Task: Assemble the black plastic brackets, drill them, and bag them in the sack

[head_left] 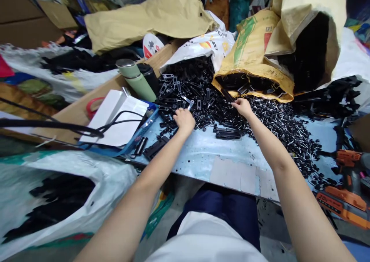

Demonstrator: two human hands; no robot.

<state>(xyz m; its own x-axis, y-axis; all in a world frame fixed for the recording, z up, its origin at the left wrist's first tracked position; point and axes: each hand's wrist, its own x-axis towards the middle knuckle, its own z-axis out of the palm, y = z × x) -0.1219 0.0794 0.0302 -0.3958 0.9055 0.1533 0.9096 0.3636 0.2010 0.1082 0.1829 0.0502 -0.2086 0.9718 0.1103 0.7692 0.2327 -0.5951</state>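
"Looking through the head view, where do we find our hands?"

"Our left hand [185,120] lies low at the heap of black clips [173,94], fingers curled down just beside a silvery piece [190,104]. Whether its grip holds anything we cannot tell, since the back of the hand hides the fingertips."

"And our right hand [242,107]?"

"Its grip is narrow: thumb and fingers pinch one end of a black strip [227,95], which slants away from us at the near lip of the yellow sack [245,49]. Pinched by the end, most of its length stays uncovered, perhaps so that we can see it and turn it easily."

"Why does that sack lie so?"

"It is on its side with its mouth facing us, probably to keep the contents within our reach. The black-headed pins [277,127] spread over the right of the tabletop [196,154], while the clips lie more to the left; we judge that this roughly parts the kinds."

"What is nearer our body?"

"A few black bars [228,133] lie together in front of the heaps, perhaps grouped for easy picking. The blue tray [121,151], bearing white papers [107,105], is at the left, and the orange drill [348,158] is at the right edge, both probably placed there to leave the middle free for us."
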